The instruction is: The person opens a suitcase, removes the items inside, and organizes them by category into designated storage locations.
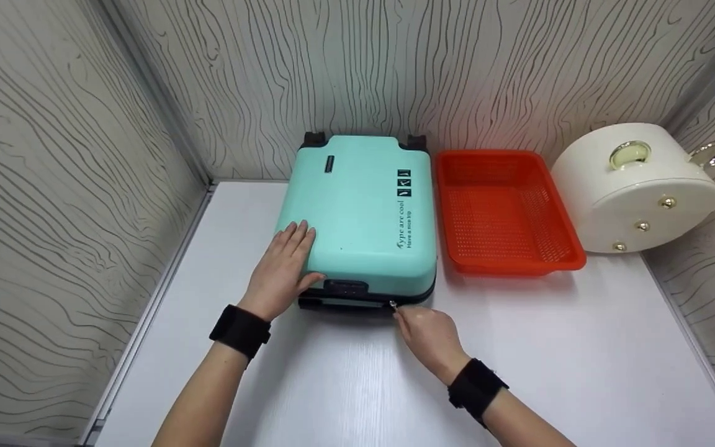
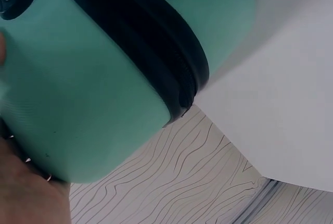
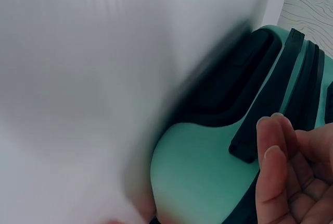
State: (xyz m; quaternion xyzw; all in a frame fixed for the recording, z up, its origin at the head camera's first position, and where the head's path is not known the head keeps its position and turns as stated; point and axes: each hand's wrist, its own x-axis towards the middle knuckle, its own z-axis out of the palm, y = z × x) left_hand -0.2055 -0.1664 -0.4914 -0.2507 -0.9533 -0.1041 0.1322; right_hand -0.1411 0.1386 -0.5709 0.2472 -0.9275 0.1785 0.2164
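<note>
A mint-green hard-shell suitcase [image 1: 357, 211] lies flat on the white table, its wheels toward the back wall. My left hand [image 1: 280, 267] rests on the near left part of its lid, fingers straight and thumb spread toward the dark latch [image 1: 346, 287]. At the suitcase's near edge, my right hand [image 1: 429, 335] pinches a small shiny zipper pull [image 1: 393, 304] on the black zipper seam. In the right wrist view the curled fingers [image 3: 273, 177] are close to the black carry handle [image 3: 270, 99], and they hide the pull. The left wrist view shows the black zipper band [image 2: 151, 41] around the shell.
Right of the suitcase stands a red perforated plastic basket [image 1: 509, 270]. Beyond it is a round cream case [image 1: 624, 167] with gold handles and studs, near the right wall. Wood-grain patterned panels [image 1: 357, 68] enclose the white table [image 1: 345, 397] at the back and sides.
</note>
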